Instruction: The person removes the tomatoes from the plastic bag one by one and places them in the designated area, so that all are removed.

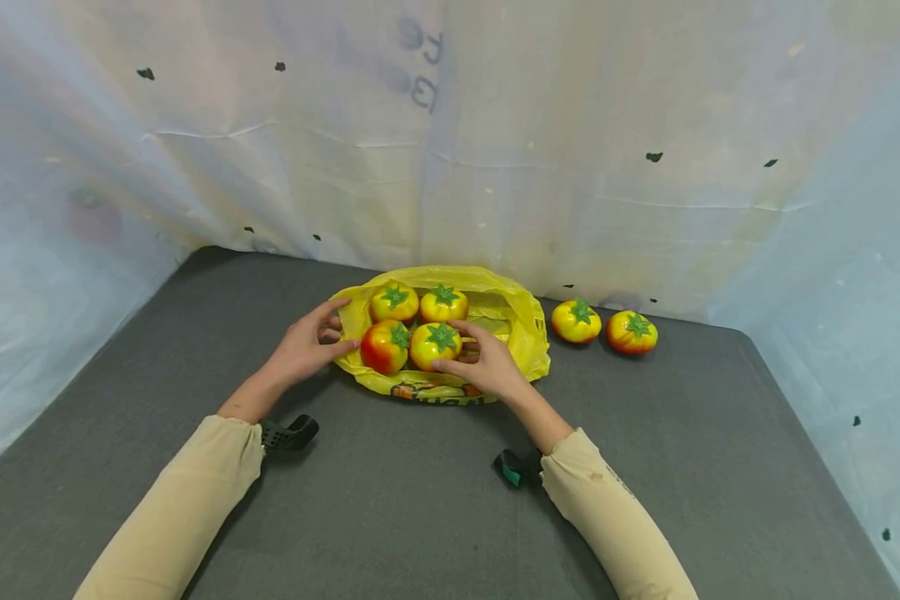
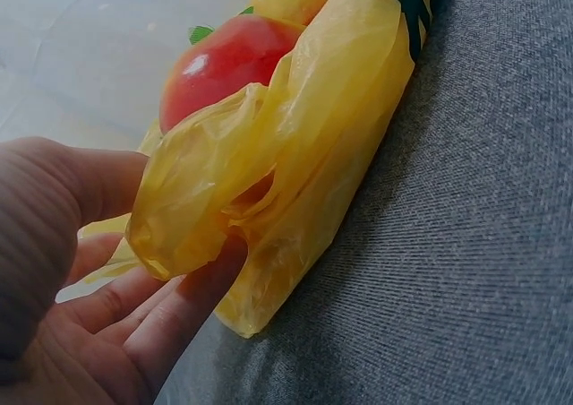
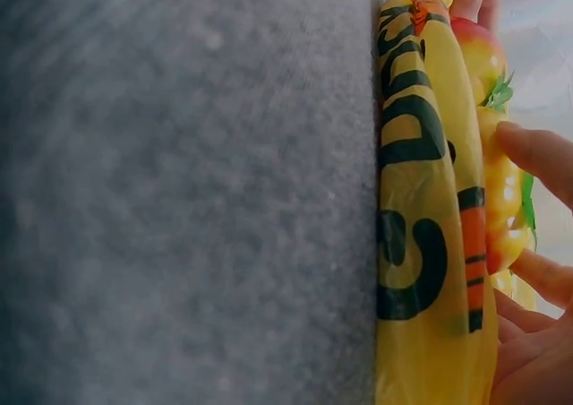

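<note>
A yellow plastic bag (image 1: 528,333) with dark and orange print lies spread open on the table. Several yellow-red tomatoes (image 1: 444,303) with green star-shaped leaves sit inside it, grouped at its left. My left hand (image 1: 303,343) holds the bag's left edge, thumb on the near side; in the left wrist view, the crumpled plastic (image 2: 192,190) lies between thumb and fingers. Inside the bag, my right hand (image 1: 487,360) grips the front right tomato (image 1: 435,346), its thumb and fingertips against the skin. A redder tomato (image 1: 385,347) lies just left of that one.
Right of the bag, two more tomatoes, one nearer (image 1: 576,322) and one farther right (image 1: 632,332), rest on the dark grey table (image 1: 420,500) near its back edge. Pale plastic sheeting (image 1: 495,167) hangs behind and at both sides.
</note>
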Available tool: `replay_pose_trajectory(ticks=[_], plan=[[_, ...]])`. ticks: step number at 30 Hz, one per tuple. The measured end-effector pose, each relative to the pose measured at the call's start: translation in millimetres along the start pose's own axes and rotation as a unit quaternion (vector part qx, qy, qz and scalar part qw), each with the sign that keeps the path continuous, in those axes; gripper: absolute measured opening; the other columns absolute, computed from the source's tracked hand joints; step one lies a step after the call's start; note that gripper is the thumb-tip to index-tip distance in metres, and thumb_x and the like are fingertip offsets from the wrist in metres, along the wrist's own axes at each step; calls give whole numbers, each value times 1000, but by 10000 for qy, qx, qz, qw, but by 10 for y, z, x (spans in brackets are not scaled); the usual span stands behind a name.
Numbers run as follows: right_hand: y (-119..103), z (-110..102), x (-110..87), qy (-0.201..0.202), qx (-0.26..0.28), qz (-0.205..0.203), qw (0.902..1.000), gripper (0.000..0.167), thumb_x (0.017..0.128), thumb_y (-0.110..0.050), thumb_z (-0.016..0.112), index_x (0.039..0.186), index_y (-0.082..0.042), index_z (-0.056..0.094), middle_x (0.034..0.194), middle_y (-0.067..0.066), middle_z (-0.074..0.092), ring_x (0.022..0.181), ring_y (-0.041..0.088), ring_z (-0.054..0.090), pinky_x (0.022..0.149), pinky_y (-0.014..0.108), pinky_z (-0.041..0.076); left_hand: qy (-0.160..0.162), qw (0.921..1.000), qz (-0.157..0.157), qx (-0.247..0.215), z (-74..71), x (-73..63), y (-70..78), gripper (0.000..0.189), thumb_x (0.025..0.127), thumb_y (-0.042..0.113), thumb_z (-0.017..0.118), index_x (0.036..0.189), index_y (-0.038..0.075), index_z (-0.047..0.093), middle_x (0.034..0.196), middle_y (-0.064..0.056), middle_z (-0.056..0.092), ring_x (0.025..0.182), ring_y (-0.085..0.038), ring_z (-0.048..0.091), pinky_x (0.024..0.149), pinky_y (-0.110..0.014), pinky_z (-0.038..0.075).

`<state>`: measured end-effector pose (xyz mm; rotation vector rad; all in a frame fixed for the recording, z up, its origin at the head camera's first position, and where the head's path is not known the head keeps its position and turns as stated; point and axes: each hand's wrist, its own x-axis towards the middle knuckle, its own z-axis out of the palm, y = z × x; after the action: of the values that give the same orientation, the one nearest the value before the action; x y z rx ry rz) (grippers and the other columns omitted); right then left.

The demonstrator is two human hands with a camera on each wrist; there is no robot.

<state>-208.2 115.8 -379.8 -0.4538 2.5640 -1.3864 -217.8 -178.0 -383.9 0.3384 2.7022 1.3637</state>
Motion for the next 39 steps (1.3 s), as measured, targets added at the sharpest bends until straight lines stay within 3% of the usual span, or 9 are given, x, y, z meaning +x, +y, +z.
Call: replay_pose_trajectory(ticks=[13,27,39], plan=[[44,-38,-66,34,216,64,9997,68,85,-30,74,145,-20,42,146,8,43,123,30,54,97,42,49,-15,10000,4,-36,21,-1,12,73,91,21,65,151,5,26,120,-24,55,108,-36,60,85,-46,52],[67,-212,-201,344,-78,45,9994,67,85,-30,74,144,-21,44,142,12,45,122,31,54,97,45,48,16,10000,-39,-53,10,-10,37,75,92,23,65,152,6,24,122,-24,54,109,-36,59,87,-48,51],[48,-401,-274,599,3,144,9981,67,86,-31,73,145,-19,43,145,14,43,121,33,55,96,45,49,79,9999,-102,109,8,3,60,74,92,24,64,152,7,24,122,-24,54,112,-39,58,87,-49,51]])
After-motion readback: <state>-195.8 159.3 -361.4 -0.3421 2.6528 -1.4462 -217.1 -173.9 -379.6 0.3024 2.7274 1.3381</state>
